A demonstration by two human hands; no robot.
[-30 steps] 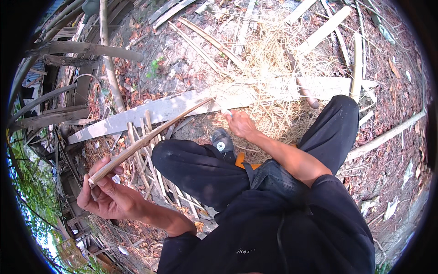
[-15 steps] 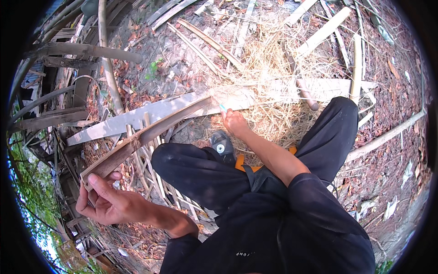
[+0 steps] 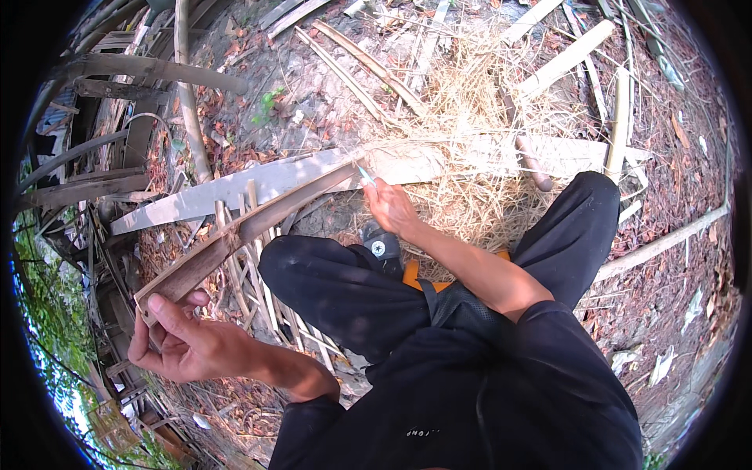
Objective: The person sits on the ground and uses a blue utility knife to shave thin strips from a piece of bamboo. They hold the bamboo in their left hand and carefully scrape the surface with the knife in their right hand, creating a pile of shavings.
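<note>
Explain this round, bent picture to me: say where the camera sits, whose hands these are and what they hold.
The camera is worn on a person's head and looks down; its wide lens bends straight edges. The person sits on the ground in black trousers. The left hand grips the near end of a long split bamboo strip. The right hand is at its far end, gripping a small blade-like tool. A pale plank, dry straw, bamboo pieces and dead leaves lie on the ground.

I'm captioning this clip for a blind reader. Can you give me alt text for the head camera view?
A seated person in black trousers holds one end of a long split bamboo strip in the left hand, while the right hand works a small blade at its far end. Bamboo slats, dry straw and dead leaves cover the ground.
</note>
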